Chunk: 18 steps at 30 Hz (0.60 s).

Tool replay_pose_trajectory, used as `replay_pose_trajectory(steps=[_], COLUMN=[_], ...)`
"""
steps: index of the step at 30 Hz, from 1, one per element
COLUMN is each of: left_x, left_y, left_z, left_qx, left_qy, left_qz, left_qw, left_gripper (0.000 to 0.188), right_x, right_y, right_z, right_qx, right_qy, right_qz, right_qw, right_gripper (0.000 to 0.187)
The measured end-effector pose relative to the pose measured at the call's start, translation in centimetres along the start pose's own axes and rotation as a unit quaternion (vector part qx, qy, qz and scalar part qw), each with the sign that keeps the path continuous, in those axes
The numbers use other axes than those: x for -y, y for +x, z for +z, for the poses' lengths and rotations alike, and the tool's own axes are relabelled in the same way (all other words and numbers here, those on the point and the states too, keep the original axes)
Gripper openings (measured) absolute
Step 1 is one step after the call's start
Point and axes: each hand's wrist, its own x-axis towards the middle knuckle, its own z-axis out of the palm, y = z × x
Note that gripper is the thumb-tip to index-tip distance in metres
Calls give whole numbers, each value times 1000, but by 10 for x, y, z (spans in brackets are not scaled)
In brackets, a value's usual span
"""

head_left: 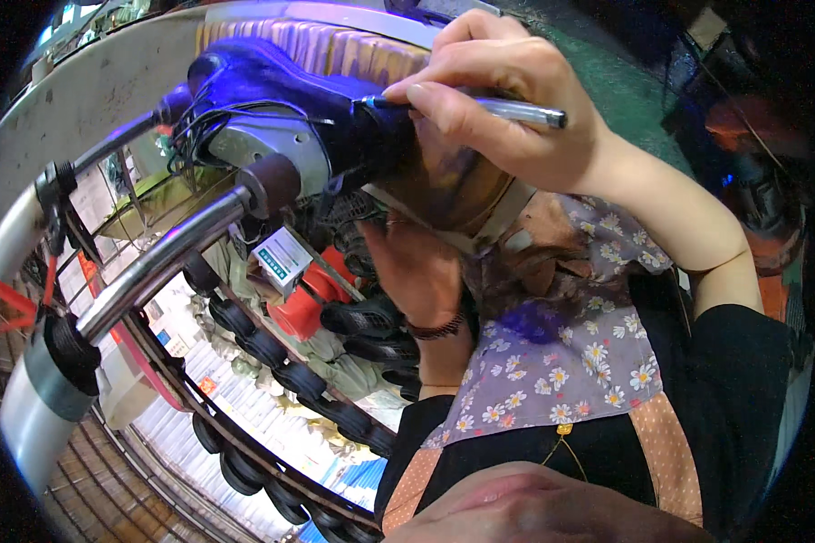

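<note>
My right hand [525, 90] pinches a slim pen [527, 111] with a clear barrel. The pen's tip touches or nearly touches a dark shoe upper [285, 77], lit blue and violet. That shoe sits by a grey metal clamp piece [276, 145], with thin black cords hanging around it. Below the shoe is my left hand [421, 267], with a dark bracelet at the wrist. It is raised close to the shoe's underside, and its fingers are mostly hidden, so its grip does not show.
A shiny metal rod [167, 253] and a thick silver tube [41, 407] stand at the left. Lower down are a rack of black rollers [263, 348], a red container [308, 303], black shoes [367, 317] and a small white box [282, 258]. A stack of yellowish strips [335, 50] lies behind the shoe.
</note>
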Motion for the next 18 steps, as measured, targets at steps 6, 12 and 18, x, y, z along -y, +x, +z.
replay_pose_trajectory(steps=[6,12,18], left_x=[42,48,26], left_y=[8,24,-4], left_z=[26,30,32], left_qx=[-57,99,69], left_qy=[-8,117,286], left_qz=[-22,-17,276], left_qw=[998,988,915], left_gripper=[69,90,89], right_x=[-2,-10,-29], right_y=[11,29,40], right_z=[-8,0,16], right_qx=[-91,-180,-204], right_qy=[-18,-76,-24], right_qz=[-75,-73,-83], right_qw=[993,978,975], right_gripper=[10,14,15])
